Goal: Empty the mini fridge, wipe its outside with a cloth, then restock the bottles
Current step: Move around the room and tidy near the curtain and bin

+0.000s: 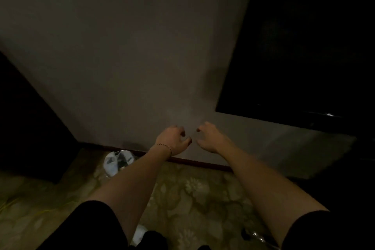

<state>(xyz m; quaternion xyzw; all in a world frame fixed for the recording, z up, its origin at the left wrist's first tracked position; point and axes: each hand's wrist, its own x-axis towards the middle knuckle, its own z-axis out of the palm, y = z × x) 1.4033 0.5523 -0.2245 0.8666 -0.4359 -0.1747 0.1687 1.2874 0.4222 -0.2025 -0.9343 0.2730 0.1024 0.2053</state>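
At frame centre, a person is holding the left hand point(172, 139) and right hand point(210, 138) out with fingers loosely curled, gripping nothing, before a grey wall point(125, 50)

dark panel point(304, 46): cut off at top and right edges, contents too dark to tell | bin point(118, 161): blurred, contents unclear | metal item point(257, 236): bottom edge, cannot identify
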